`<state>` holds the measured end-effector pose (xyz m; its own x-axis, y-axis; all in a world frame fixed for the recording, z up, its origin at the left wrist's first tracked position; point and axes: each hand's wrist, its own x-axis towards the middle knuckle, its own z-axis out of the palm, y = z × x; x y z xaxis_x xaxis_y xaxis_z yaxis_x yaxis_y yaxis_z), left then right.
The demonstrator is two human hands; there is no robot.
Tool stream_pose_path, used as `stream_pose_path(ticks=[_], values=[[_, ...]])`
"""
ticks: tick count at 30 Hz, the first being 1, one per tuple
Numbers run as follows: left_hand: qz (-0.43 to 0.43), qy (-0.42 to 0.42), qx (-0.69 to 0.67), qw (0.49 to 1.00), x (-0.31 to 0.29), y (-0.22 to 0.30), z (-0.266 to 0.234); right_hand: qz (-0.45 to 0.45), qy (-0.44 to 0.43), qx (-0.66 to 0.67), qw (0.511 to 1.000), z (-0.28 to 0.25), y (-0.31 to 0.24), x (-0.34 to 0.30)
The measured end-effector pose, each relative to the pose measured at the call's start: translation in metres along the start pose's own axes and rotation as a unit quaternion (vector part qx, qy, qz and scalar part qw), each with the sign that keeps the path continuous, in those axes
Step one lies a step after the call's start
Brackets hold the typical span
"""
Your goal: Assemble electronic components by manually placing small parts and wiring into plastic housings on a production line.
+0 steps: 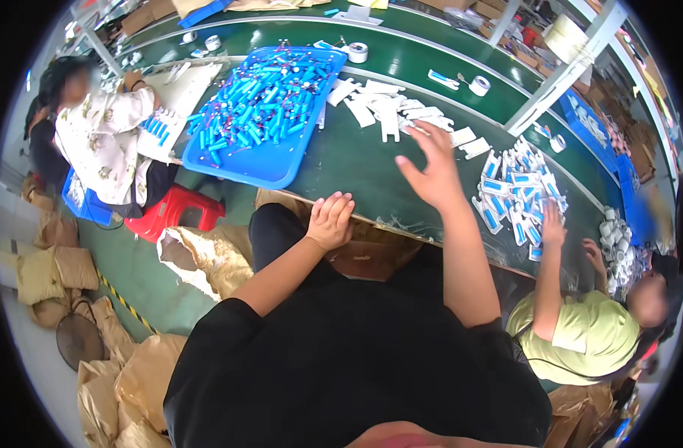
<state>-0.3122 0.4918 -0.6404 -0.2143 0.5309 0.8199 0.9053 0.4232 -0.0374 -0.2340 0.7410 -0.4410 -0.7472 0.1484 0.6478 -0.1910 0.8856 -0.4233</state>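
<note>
My left hand (330,221) is at the front edge of the green worktable (356,183), its fingers bent together over that edge. My right hand (433,168) is held over the tabletop with the fingers spread and nothing in them. Just beyond its fingertips lies a loose spread of flat white plastic parts (388,119), some with notched ends. Left of these, a large blue tray (274,173) is heaped with small blue cylindrical cells with thin wires (256,112).
A pile of white parts with blue inserts (515,187) lies at right, near a co-worker in a yellow-green shirt (580,328). At left, another person (106,134) sits by a red stool (181,209). Tape rolls (358,52) stand on the green strip behind. Brown sacks (151,373) line the floor.
</note>
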Motion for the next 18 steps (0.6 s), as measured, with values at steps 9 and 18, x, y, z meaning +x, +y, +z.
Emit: stream_pose_path(ticks=[9,18], values=[[-0.062,-0.156,-0.251,0.953,0.121,-0.009,-0.072,-0.025,0.027,0.184,0.982,0.088,0.018,0.013],[-0.286,-0.311,0.034,0.906,0.168,-0.045,0.022,0.140,0.020,0.218,0.965,0.086,0.039,-0.009]])
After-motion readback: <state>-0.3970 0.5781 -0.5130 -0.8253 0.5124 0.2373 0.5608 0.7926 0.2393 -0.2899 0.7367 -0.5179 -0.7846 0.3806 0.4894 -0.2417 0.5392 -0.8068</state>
